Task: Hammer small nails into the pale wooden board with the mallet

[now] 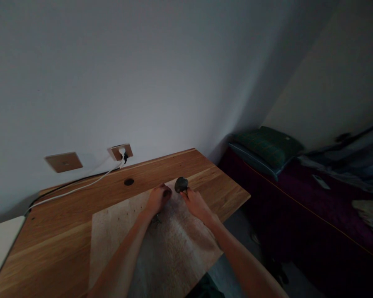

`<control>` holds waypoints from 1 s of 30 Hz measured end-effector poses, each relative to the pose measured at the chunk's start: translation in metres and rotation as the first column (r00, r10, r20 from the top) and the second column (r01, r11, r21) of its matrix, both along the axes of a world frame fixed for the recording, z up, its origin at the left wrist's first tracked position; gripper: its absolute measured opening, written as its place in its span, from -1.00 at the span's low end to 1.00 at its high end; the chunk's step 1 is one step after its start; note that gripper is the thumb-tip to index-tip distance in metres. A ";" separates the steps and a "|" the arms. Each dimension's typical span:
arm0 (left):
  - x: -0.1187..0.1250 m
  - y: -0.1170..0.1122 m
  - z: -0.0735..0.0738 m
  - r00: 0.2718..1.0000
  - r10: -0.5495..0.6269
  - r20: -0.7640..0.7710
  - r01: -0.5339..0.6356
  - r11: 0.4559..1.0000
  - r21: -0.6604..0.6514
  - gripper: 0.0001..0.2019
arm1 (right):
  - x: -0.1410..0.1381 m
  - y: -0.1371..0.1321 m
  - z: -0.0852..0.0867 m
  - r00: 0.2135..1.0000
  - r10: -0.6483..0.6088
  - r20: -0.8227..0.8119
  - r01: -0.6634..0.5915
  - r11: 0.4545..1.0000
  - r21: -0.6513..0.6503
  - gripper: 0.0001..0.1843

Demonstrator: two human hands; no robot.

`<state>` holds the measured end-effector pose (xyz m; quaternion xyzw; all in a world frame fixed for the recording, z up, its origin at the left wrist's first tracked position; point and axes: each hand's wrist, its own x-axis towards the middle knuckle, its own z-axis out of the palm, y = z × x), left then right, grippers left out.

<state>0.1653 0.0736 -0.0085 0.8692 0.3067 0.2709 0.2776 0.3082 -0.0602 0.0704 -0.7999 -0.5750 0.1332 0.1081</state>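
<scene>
A pale wooden board (169, 252) lies on the brown wooden table. My right hand (197, 205) is closed round the handle of a dark tool with a rounded head (181, 184), held over the board's far edge; its exact kind is unclear in the dim light. Just left of it, my left hand (158, 200) rests low at the board with its fingers curled together. Whatever they pinch is hidden or too small to name. Beside my left wrist lies a small cluster of thin metal pieces (156, 219). Several small dark dots run in a row on the board's left part.
The table (59, 240) stands against a wall with a socket (120, 152), a plugged white cable (90, 183) and a black cable. A round hole (129, 181) is in the tabletop. A white surface (3, 244) adjoins at left. At right is a bed with a green pillow (267, 145).
</scene>
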 end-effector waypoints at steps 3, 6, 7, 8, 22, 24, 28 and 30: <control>0.000 -0.001 0.002 1.000 0.012 -0.005 -0.012 1.000 -0.015 -0.84 | 0.001 0.001 -0.006 1.000 -0.009 0.016 0.009 1.000 -0.029 -0.59; 0.000 -0.002 0.003 0.999 0.034 -0.025 -0.034 0.999 -0.023 -0.86 | 0.001 0.002 -0.015 0.999 0.000 0.039 0.001 0.999 -0.047 -0.60; 0.000 -0.002 0.004 0.999 0.036 -0.027 -0.037 0.999 -0.025 -0.86 | 0.000 0.002 -0.018 0.999 0.002 0.048 0.000 0.999 -0.049 -0.60; 0.000 -0.001 0.005 0.999 0.034 -0.026 -0.035 0.999 -0.029 -0.85 | -0.001 0.002 -0.021 0.998 0.003 0.055 0.000 0.999 -0.049 -0.60; -0.074 -0.024 0.063 0.874 -0.231 -0.428 0.166 0.969 -0.184 -0.85 | 0.003 0.005 -0.036 1.000 -0.016 0.004 0.016 1.000 0.003 -0.61; -0.077 -0.032 0.063 0.873 -0.202 -0.445 0.142 0.976 -0.165 -0.85 | 0.004 0.005 -0.036 1.000 -0.015 -0.008 0.015 1.000 0.013 -0.61; -0.073 -0.034 0.066 0.890 -0.170 -0.423 0.129 0.984 -0.125 -0.82 | 0.004 0.003 -0.035 1.000 -0.009 -0.029 0.010 1.000 0.027 -0.62; -0.067 -0.028 0.068 0.931 -0.128 -0.343 0.095 0.989 -0.112 -0.80 | 0.003 0.003 -0.033 0.999 -0.003 -0.039 0.004 0.999 0.032 -0.62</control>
